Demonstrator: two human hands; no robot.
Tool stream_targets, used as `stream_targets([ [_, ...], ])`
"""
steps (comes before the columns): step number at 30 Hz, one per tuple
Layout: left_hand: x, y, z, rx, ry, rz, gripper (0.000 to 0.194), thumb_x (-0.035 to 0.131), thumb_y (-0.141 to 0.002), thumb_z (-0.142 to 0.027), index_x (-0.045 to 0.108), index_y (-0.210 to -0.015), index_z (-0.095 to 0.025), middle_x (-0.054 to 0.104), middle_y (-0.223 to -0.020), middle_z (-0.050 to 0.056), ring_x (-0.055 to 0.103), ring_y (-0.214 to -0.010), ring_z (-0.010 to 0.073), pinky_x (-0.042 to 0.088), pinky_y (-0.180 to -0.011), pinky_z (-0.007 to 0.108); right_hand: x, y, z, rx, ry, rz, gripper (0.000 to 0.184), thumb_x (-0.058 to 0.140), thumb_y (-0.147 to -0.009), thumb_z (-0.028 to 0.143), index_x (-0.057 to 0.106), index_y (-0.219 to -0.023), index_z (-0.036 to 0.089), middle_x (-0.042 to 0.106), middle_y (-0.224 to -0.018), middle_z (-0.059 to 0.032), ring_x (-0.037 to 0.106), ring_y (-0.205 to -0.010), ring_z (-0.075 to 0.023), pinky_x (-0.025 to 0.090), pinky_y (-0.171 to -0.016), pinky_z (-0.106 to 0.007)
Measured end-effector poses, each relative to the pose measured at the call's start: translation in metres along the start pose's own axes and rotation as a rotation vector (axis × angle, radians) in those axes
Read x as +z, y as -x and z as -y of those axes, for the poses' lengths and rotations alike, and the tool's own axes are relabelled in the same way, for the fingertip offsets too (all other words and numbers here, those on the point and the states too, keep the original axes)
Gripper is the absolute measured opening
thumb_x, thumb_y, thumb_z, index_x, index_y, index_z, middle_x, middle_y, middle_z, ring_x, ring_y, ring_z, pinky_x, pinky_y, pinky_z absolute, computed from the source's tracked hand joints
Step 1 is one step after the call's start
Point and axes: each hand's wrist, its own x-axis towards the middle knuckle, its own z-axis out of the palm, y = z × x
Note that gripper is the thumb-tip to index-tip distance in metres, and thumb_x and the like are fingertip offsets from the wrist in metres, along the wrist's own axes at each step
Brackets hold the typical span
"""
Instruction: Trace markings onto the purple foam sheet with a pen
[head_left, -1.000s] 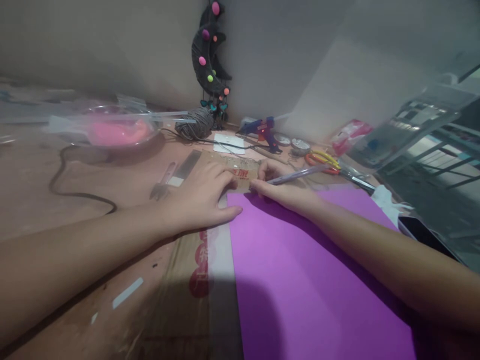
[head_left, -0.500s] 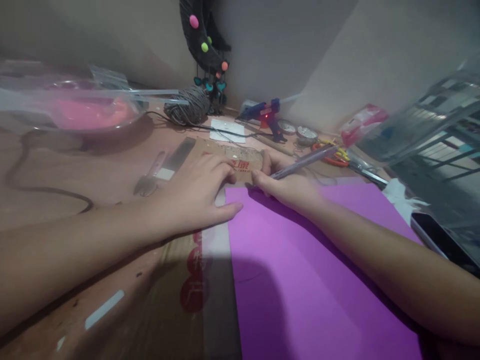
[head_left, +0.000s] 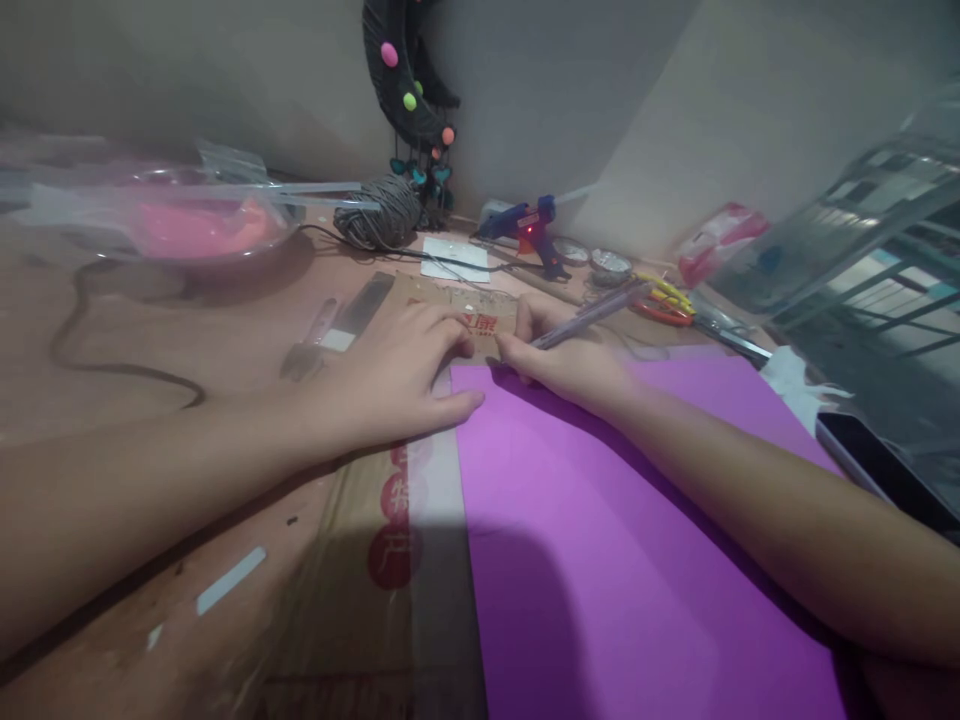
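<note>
A purple sheet [head_left: 600,540] lies on a flattened cardboard piece [head_left: 360,590] on the table. My left hand [head_left: 397,385] rests palm down on the cardboard at the sheet's far left corner, fingers stretched flat, thumb touching the sheet's edge. My right hand [head_left: 559,360] sits on the sheet's far edge, fingers pinched round a pen [head_left: 592,315] whose tip meets the sheet near that corner.
A blue glue gun [head_left: 525,225], a grey twine ball [head_left: 379,210], scissors with orange and yellow handles [head_left: 664,300], a phone [head_left: 885,470], a utility knife [head_left: 337,330], a black cable [head_left: 112,350] and a clear bag with something pink [head_left: 187,215] surround the work. A black crescent decoration [head_left: 409,90] hangs on the wall.
The view shifted slightly. My right hand with the pen edged a little toward the sheet's corner; my left hand stayed pressed on the cardboard.
</note>
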Motion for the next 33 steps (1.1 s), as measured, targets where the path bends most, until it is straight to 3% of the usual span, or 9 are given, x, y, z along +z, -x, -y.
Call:
stream_targets([
  [7, -0.001, 0.0, 0.0, -0.006, -0.013, 0.011, 0.039, 0.065, -0.085, -0.054, 0.066, -0.106, -0.02, 0.067, -0.125, 0.015, 0.059, -0.13, 0.04, 0.045, -0.116, 0.061, 0.0, -0.001, -0.002, -0.015, -0.04, -0.001, 0.032, 0.066, -0.089, 0.033, 0.042, -0.068, 0.026, 0.057, -0.053, 0.0053, 0.059, -0.055, -0.0141, 0.037, -0.054, -0.027],
  [12, -0.001, 0.0, 0.0, 0.002, -0.005, 0.004, 0.036, 0.066, -0.085, -0.052, 0.065, -0.103, -0.021, 0.068, -0.124, 0.014, 0.06, -0.128, 0.0399, 0.046, -0.114, 0.061, 0.0, 0.0, -0.001, -0.012, -0.008, -0.008, 0.032, 0.066, -0.088, 0.031, 0.041, -0.069, 0.026, 0.056, -0.06, 0.0042, 0.06, -0.064, -0.0158, 0.039, -0.06, -0.029],
  [22, -0.001, 0.002, 0.0, 0.037, -0.014, 0.01, 0.039, 0.064, -0.089, -0.052, 0.066, -0.111, -0.02, 0.066, -0.133, 0.016, 0.058, -0.131, 0.039, 0.045, -0.115, 0.06, -0.003, -0.001, 0.002, -0.022, 0.039, -0.054, 0.029, 0.063, -0.079, 0.021, 0.038, -0.065, 0.025, 0.047, -0.062, 0.006, 0.047, -0.063, -0.0133, 0.037, -0.062, -0.029],
  [28, -0.004, 0.003, -0.003, 0.075, -0.015, -0.004, 0.034, 0.064, -0.09, -0.049, 0.067, -0.108, -0.02, 0.066, -0.131, 0.015, 0.059, -0.13, 0.0384, 0.045, -0.115, 0.059, 0.001, -0.005, -0.011, -0.047, -0.009, -0.073, 0.029, 0.063, -0.083, 0.027, 0.039, -0.066, 0.026, 0.052, -0.062, 0.0059, 0.051, -0.06, -0.013, 0.038, -0.058, -0.029],
  [33, -0.004, 0.002, -0.002, 0.09, -0.006, 0.009, 0.034, 0.064, -0.091, -0.049, 0.069, -0.109, -0.02, 0.066, -0.13, 0.015, 0.059, -0.13, 0.0379, 0.045, -0.115, 0.058, -0.001, 0.0, -0.002, -0.006, 0.034, -0.029, 0.031, 0.065, -0.087, 0.03, 0.041, -0.068, 0.026, 0.057, -0.059, 0.0048, 0.058, -0.061, -0.0143, 0.038, -0.059, -0.028],
])
